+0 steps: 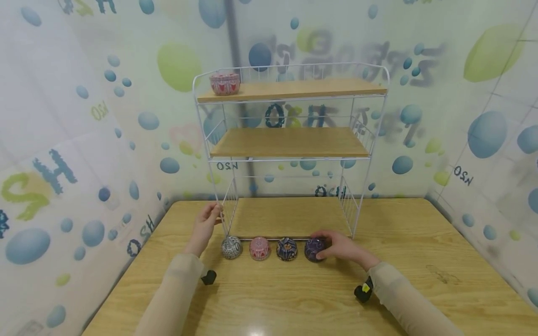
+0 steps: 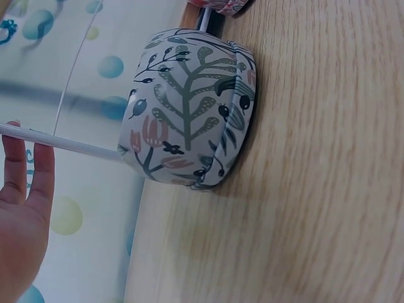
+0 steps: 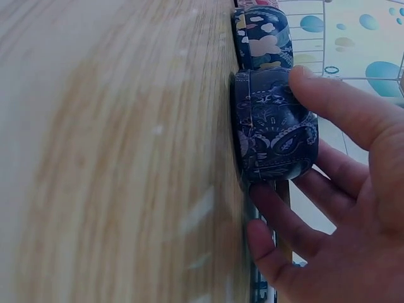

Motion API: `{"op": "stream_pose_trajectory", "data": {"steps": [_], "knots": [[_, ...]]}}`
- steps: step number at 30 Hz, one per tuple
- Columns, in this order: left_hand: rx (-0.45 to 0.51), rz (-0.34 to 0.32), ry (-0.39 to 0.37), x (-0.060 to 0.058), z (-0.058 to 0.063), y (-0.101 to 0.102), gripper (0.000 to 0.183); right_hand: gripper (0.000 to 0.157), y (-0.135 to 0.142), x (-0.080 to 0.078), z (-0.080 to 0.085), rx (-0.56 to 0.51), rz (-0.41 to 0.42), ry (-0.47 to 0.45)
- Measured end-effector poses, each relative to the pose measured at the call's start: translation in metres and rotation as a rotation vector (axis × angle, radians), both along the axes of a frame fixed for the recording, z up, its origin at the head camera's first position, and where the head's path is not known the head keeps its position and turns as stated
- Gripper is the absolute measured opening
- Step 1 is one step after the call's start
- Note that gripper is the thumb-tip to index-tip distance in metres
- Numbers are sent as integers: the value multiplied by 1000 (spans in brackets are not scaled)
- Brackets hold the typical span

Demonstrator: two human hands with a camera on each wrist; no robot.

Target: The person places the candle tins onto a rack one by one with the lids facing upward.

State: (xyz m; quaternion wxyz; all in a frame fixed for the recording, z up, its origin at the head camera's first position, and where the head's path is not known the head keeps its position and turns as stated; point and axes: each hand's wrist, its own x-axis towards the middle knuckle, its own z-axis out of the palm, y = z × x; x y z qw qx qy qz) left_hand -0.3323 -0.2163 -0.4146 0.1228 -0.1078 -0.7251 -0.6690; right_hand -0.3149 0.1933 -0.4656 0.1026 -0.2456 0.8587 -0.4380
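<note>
My left hand (image 1: 207, 220) is at the front left post of a white wire rack (image 1: 366, 186); in the left wrist view two fingertips lie against the white post (image 2: 82, 148). Just below that hand stands a white round tin (image 2: 189, 110) with a leaf and flower pattern. My right hand (image 1: 339, 246) holds a dark purple paisley tin (image 3: 278, 129), thumb on one side and fingers on the other, low over the table. Between these two, a pink tin (image 1: 259, 248) and a navy flowered tin (image 1: 286, 249) complete a row along the rack's front.
The rack has wooden shelves, and a pink heart-patterned tin (image 1: 225, 84) sits at the top shelf's (image 1: 311, 87) left end. Below are the middle shelf (image 1: 290, 142) and a bottom board (image 1: 290, 217). The wooden table (image 1: 269, 298) meets printed curtains (image 1: 138, 93) behind and at both sides.
</note>
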Motion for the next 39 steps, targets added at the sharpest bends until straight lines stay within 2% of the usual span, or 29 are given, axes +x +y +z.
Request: {"op": "stream_pose_trajectory", "data": {"steps": [15, 23, 27, 31, 36, 39], "knots": [[-14, -7, 11, -1, -1, -2, 16, 61, -1, 0, 1, 30, 1, 10], [6, -4, 42, -18, -22, -9, 22, 62, -1, 0, 1, 46, 1, 29], [-5, -1, 57, -18, -23, -8, 26, 62, 0, 0, -1, 50, -1, 40], [2, -5, 46, -17, -21, -7, 25, 62, 0, 1, -1, 57, -7, 49], [-13, -17, 30, -4, -5, -3, 19, 63, 0, 0, -1, 60, -5, 48], [-17, -9, 16, -1, -2, -1, 18, 62, 0, -1, -2, 58, 3, 45]]}}
